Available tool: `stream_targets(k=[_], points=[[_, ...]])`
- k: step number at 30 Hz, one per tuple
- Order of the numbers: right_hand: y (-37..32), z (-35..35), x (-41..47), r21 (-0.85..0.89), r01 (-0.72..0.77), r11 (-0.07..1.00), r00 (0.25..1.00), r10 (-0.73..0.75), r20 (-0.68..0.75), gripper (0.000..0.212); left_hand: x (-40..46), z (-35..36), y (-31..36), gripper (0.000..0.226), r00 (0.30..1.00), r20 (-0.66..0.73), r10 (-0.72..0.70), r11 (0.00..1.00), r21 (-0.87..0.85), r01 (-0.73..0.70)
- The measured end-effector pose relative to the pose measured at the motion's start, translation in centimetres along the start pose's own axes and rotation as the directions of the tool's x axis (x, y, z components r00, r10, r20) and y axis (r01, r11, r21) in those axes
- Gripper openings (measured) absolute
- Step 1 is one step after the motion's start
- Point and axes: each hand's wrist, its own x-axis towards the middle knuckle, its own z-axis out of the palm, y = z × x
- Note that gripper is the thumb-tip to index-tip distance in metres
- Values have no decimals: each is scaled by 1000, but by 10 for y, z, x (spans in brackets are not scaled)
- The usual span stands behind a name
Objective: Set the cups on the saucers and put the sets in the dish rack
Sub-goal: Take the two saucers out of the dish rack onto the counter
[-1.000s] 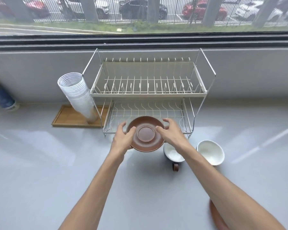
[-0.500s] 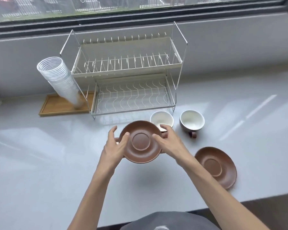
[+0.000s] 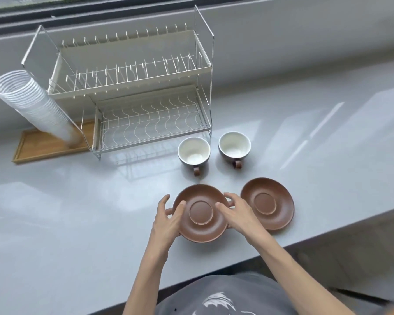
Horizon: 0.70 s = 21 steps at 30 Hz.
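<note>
Both my hands hold a brown saucer point(image 3: 200, 233) low over the grey counter, my left hand point(image 3: 167, 218) on its left rim and my right hand point(image 3: 238, 213) on its right rim. A second brown saucer point(image 3: 267, 203) lies flat on the counter just to its right. Two cups, white inside with brown handles, stand upright behind the saucers: the left cup point(image 3: 193, 151) and the right cup point(image 3: 234, 146). The two-tier wire dish rack point(image 3: 132, 96) stands behind them at the back, with nothing on its tiers.
A leaning stack of clear plastic cups point(image 3: 32, 105) rests on a wooden tray point(image 3: 48, 144) left of the rack. The counter's front edge point(image 3: 305, 239) runs diagonally close behind my right forearm. A wall and window ledge rise behind the rack.
My hands have brought the saucer back from the rack's lower tier, toward me and down near the counter beside the other saucer. The camera has tilted downward.
</note>
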Motion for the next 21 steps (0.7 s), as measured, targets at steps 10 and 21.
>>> stream_targets(k=[10, 21], points=[[17, -6, 6, -5, -35, 999, 999, 35, -12, 67, 5, 20, -3, 70, 998, 50, -38, 999, 7, 38], [19, -6, 11, -53, -14, 998, 1000, 14, 1, 61, 11, 23, -5, 81, 997, 57, -51, 999, 3, 51]])
